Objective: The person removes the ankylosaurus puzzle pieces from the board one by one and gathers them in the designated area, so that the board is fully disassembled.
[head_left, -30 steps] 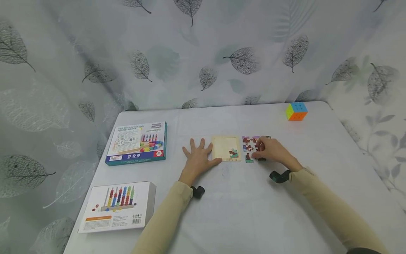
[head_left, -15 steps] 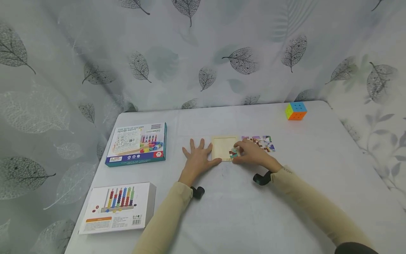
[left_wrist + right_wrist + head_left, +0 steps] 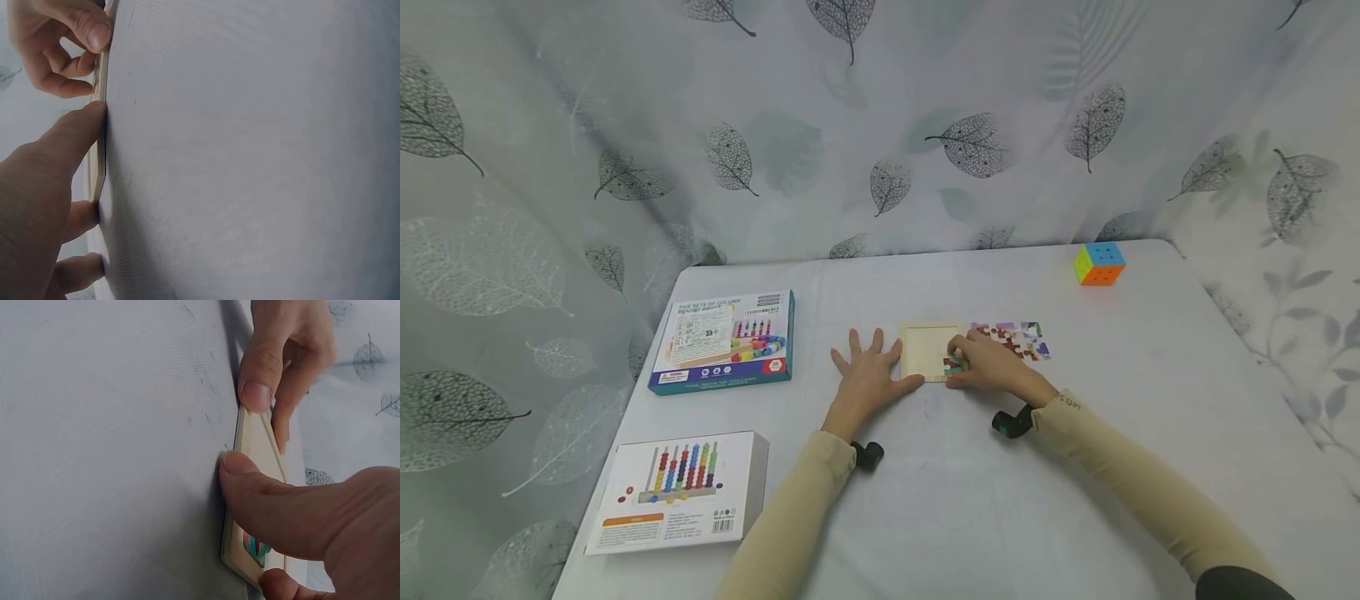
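A shallow wooden puzzle tray (image 3: 921,352) lies on the table, with a few joined jigsaw pieces (image 3: 951,367) in its lower right corner. My left hand (image 3: 867,383) lies spread on the table at the tray's left, the thumb touching its near edge. Over the tray's right side, my right hand (image 3: 996,365) has its fingers curled at a puzzle piece, mostly hidden by the fingers. Its thumb (image 3: 240,472) lies at the tray's near edge in the right wrist view. More loose puzzle pieces (image 3: 1030,340) lie right of the tray, partly covered by that hand.
A colourful puzzle cube (image 3: 1100,264) stands at the back right. To the left lie a teal-edged bead game box (image 3: 722,340) and a white box (image 3: 677,492) with a bead rack picture. A leaf-patterned curtain (image 3: 895,125) hangs behind the white table (image 3: 940,500).
My right hand has moved left from the loose pieces to the tray's lower right, then shifted slightly further left. My left hand has stayed in place.
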Available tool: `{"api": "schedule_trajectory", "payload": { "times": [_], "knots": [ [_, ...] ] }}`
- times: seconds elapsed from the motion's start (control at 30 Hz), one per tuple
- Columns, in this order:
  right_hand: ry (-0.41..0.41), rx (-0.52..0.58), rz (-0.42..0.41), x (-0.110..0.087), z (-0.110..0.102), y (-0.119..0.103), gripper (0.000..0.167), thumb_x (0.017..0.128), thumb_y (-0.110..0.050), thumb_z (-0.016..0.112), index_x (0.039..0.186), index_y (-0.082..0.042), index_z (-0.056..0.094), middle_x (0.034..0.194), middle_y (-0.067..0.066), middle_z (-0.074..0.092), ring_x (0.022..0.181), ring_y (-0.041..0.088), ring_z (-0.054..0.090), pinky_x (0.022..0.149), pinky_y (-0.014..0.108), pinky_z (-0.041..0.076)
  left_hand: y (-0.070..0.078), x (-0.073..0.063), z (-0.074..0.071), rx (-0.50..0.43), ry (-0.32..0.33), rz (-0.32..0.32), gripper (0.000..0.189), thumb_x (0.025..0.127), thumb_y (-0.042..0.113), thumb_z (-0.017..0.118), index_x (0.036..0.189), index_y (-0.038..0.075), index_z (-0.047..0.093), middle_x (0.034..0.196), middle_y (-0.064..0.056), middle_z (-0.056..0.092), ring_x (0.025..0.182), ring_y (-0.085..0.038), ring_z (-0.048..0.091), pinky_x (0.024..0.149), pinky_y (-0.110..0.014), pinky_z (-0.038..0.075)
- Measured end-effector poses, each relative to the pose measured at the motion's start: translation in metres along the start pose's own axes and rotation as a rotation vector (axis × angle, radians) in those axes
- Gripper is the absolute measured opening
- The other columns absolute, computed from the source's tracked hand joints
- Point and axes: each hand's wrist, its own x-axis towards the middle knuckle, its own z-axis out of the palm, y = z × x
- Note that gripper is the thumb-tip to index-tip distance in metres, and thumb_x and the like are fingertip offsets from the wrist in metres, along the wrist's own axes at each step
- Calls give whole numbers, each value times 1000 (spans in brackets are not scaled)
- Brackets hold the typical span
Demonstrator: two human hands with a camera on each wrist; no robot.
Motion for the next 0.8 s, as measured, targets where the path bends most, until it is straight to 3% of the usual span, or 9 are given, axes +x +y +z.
{"api": "schedule_trajectory", "payload": {
  "times": [0.5, 0.8],
  "knots": [
    [15, 11, -29, 1, -1, 0, 47, 86, -31, 80, 117, -3, 59, 104, 13, 57, 82, 19, 51, 69, 31, 43, 2, -2, 0, 11, 2, 1, 82, 86, 73, 58, 152, 26, 46, 162, -15, 36, 150, -57, 17, 107, -83, 20],
    [49, 154, -45, 2, -6, -1, 30, 93, -16, 70, 115, 0, 58, 100, 14, 68, 75, 15, 56, 68, 29, 46, 1, -1, -2, -1, 5, -6, 83, 86, 74, 59, 152, 26, 46, 162, -15, 36, 151, -57, 17, 107, -83, 19]
  ]
}}
